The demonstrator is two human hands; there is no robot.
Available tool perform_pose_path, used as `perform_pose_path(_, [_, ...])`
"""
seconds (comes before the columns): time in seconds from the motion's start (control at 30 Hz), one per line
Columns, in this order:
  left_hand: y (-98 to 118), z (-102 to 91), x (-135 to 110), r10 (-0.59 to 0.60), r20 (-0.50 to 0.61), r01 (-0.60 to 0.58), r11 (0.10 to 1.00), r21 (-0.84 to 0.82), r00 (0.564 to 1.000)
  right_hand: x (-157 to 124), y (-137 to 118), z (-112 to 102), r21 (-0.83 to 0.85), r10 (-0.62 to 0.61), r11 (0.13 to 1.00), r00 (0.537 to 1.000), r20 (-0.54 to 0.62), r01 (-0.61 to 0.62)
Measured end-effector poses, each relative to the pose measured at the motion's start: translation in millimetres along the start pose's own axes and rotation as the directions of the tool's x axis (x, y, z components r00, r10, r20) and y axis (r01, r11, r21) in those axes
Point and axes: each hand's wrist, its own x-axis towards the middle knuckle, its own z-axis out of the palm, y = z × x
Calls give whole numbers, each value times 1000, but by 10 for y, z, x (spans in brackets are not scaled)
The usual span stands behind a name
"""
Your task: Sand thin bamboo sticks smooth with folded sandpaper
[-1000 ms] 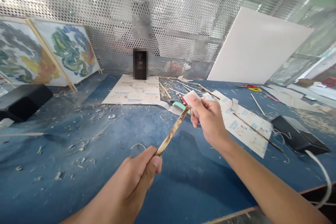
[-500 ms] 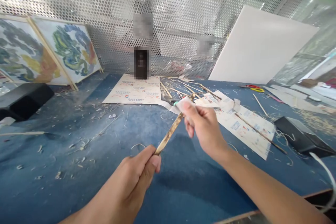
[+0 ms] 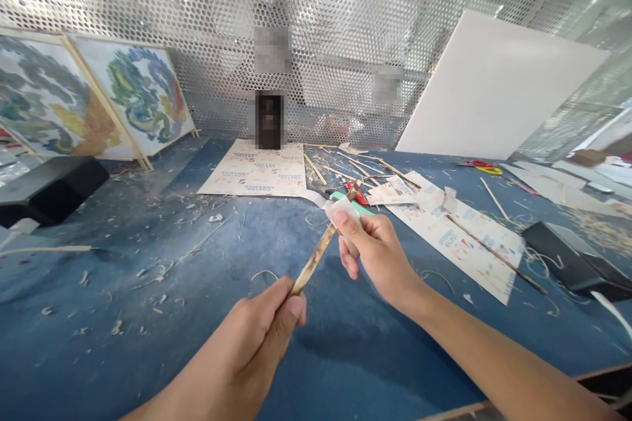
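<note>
My left hand is closed on the near end of a thin bamboo strip that slants up and away over the blue tabletop. My right hand pinches a small white folded piece, perhaps sandpaper, around the strip's upper part. The strip's far tip sticks out past the white piece. Behind the right hand lie a green-handled tool and a red one.
Printed paper sheets and loose bamboo sticks lie behind and to the right. Black boxes sit at left and right. Painted panels, a white board and a perforated metal screen stand behind. Shavings litter the table.
My right hand has slid the white piece down the strip toward me and to the left. My left hand has stayed in place.
</note>
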Motion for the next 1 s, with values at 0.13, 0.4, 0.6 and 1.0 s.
perform_pose_path(0.13, [99,106,-46,-13,-116,21,998,67,993,-65,-19,57,-43,-33,998,995,91,37])
perform_pose_path(0.4, [164,14,32,-239,328,376,804,-461,914,-65,-57,-3,123,-77,990,990,115,63])
perform_pose_path(0.6, [230,-63,77,-228,541,539,654,-530,809,9,-70,-119,238,-162,961,985,61,143])
perform_pose_path(1.0, [190,-35,55,-117,507,369,824,-429,854,-24,-101,-91,228,-149,964,987,55,133])
